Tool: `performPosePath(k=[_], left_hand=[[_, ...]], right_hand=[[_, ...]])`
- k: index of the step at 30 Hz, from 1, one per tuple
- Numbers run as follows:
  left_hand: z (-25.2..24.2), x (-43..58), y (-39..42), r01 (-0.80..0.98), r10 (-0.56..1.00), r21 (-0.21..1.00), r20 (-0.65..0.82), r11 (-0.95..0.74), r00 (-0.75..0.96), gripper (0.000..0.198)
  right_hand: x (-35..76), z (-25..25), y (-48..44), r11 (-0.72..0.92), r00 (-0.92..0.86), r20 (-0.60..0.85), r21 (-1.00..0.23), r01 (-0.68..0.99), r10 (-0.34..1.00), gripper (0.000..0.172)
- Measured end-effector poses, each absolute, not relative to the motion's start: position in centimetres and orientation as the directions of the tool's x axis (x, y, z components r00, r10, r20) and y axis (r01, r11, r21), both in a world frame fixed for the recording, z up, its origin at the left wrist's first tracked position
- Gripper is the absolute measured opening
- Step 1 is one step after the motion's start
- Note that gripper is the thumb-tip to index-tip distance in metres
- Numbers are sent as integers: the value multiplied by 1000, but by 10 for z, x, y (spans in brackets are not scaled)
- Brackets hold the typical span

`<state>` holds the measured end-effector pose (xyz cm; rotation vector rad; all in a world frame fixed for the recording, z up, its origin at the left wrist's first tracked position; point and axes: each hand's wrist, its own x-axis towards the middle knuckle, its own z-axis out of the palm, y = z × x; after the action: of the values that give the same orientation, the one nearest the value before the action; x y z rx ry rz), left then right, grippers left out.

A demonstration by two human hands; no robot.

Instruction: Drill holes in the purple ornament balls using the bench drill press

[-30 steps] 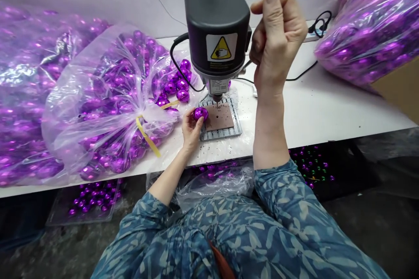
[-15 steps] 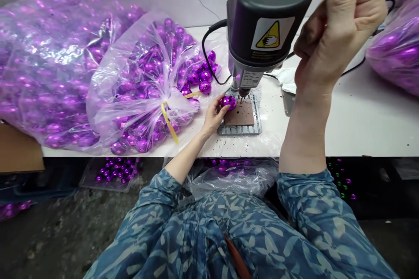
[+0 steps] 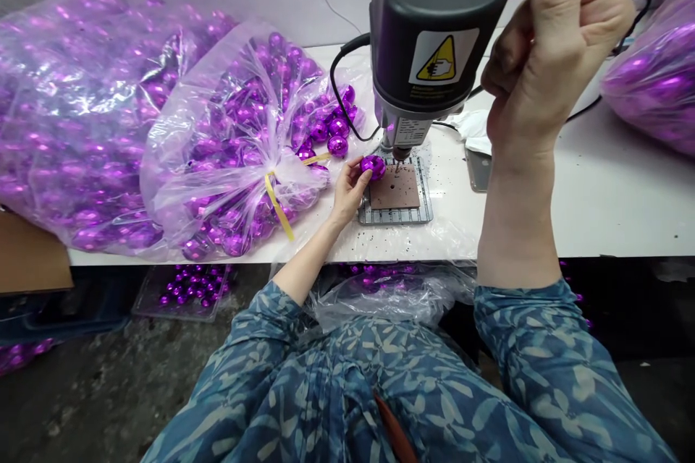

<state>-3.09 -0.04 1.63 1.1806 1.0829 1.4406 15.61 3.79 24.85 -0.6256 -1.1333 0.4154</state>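
My left hand [image 3: 347,192] pinches a shiny purple ball [image 3: 373,166] at the left edge of the brown pad [image 3: 394,196] on the drill's metal base plate [image 3: 395,215]. The drill bit [image 3: 399,155] hangs just right of the ball. The grey drill press head [image 3: 434,29] with a yellow warning sticker towers over it. Raised beside the head, my right hand [image 3: 554,51] is closed in a fist around the machine's lever, which is mostly hidden by the fingers.
A tied clear bag of purple balls [image 3: 233,145] lies left of the drill, a bigger bag [image 3: 81,108] behind it, another bag [image 3: 656,79] at far right. Loose balls [image 3: 334,134] sit near the black cable. A clear bag [image 3: 380,296] hangs under the table edge. Dark specks litter the white table [image 3: 608,210].
The view shifted left and closer a second ago. In the last half second my left hand with the ball barely moved, and my right hand stayed up on the lever.
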Motion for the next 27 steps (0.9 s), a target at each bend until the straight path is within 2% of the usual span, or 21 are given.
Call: performPosePath(k=[5, 10, 16, 27], left_hand=[[7, -38, -11, -128, 965, 966, 203, -225, -164, 65], [2, -37, -20, -132, 959, 965, 199, -228, -203, 63], [4, -32, -10, -109, 974, 971, 200, -212, -109, 61], [-6, -26, 11, 89, 952, 950, 292, -300, 93, 64]], right_hand=[[155, 249, 37, 744, 383, 686, -668, -8, 619, 75], [154, 250, 37, 743, 408, 670, -669, -31, 620, 74], [155, 252, 38, 758, 416, 655, -634, -152, 631, 68], [158, 256, 29, 736, 331, 669, -662, -144, 666, 53]])
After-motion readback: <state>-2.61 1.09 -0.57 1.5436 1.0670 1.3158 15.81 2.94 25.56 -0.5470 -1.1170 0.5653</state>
